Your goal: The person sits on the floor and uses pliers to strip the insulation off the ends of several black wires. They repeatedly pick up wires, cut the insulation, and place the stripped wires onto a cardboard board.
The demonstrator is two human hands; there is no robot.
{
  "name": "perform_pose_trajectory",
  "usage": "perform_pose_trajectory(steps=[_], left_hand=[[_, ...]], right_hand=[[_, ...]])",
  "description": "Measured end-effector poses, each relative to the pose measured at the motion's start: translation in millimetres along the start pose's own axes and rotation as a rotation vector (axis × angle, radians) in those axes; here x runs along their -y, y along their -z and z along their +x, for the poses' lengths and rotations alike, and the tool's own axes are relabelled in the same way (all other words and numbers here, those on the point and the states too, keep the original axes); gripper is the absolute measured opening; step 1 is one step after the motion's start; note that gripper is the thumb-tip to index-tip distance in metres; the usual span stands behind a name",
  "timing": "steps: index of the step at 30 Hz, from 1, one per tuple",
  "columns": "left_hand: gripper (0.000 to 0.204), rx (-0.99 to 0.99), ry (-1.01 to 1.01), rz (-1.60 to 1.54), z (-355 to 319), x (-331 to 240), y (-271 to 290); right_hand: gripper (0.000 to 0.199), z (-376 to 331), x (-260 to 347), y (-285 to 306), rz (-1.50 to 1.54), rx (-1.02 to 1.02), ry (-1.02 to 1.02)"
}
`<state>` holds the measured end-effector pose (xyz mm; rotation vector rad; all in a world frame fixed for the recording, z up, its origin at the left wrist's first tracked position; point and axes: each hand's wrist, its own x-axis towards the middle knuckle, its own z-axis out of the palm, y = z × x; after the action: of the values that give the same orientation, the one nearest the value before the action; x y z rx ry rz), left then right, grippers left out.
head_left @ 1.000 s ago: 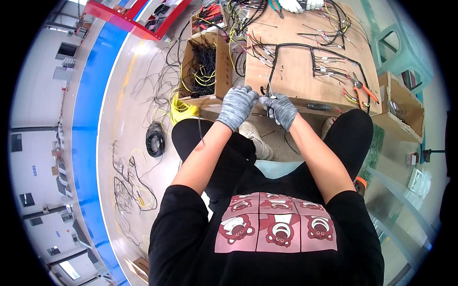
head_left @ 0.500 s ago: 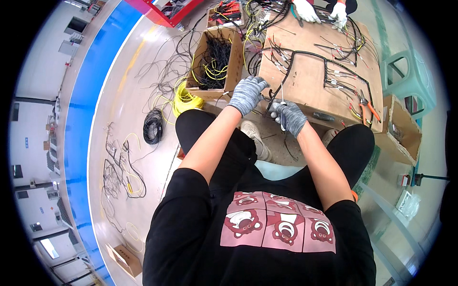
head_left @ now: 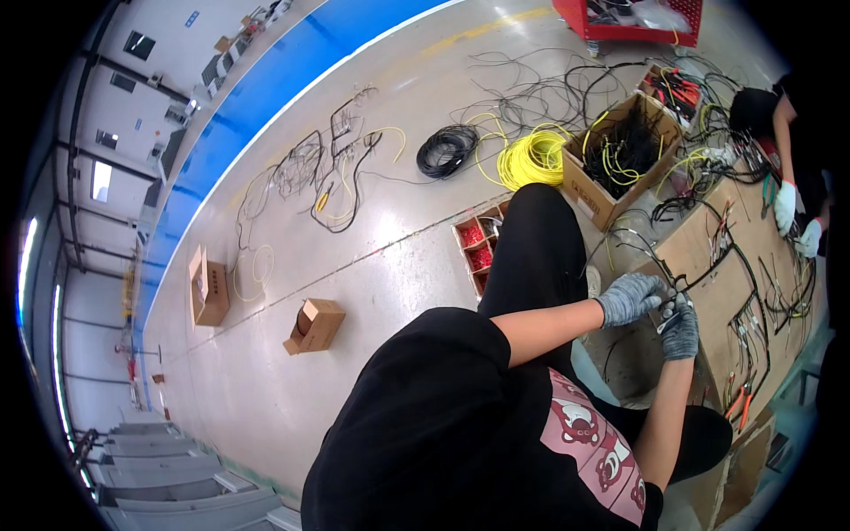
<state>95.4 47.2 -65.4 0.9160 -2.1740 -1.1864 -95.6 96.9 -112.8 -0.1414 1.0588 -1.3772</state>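
Note:
My left hand (head_left: 630, 299), in a grey knit glove, has its fingers closed at the near end of a black wire harness (head_left: 745, 265). Right beside it, my right hand (head_left: 679, 329), gloved alike, is closed with its fingertips almost meeting the left ones. A slim white object (head_left: 661, 327) pokes out of the right hand; most of it is hidden, and I cannot tell its kind. The harness lies bent across a wooden board (head_left: 708, 305), with thin wire ends branching off. Orange-handled pliers (head_left: 738, 404) rest at the board's near right corner.
A cardboard box (head_left: 591, 196) of black wires stands beside a yellow cable coil (head_left: 534, 159) and a black coil (head_left: 447, 151). By my leg is a divided tray (head_left: 469, 237) with red parts. Across the board, another person's white-gloved hands (head_left: 785, 209) work among wires.
My view has swung to the left, so the board now appears at the right side. My hands have come together at the harness end; the white object's long thin part no longer shows.

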Motion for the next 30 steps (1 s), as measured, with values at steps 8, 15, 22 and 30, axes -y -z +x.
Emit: perform_pose_trajectory(steps=[8,15,22,30], left_hand=[[0.022,0.002,0.150,-0.274,-12.5,36.5,-13.9],[0.024,0.054,0.012,0.184,7.6,-35.9,31.7],[0.019,0.125,-0.076,0.446,26.3,-56.6,18.2],[0.011,0.174,-0.157,0.587,31.5,-69.1,20.4]], right_hand=[[0.016,-3.8,12.0,-9.7,0.090,0.001,0.008],[0.037,-16.8,32.0,-3.8,-0.297,-0.291,0.098],[0.024,-54.5,61.2,-5.1,-0.776,-0.136,0.388],[0.025,-40.7,46.0,5.0,-1.116,0.162,0.441]])
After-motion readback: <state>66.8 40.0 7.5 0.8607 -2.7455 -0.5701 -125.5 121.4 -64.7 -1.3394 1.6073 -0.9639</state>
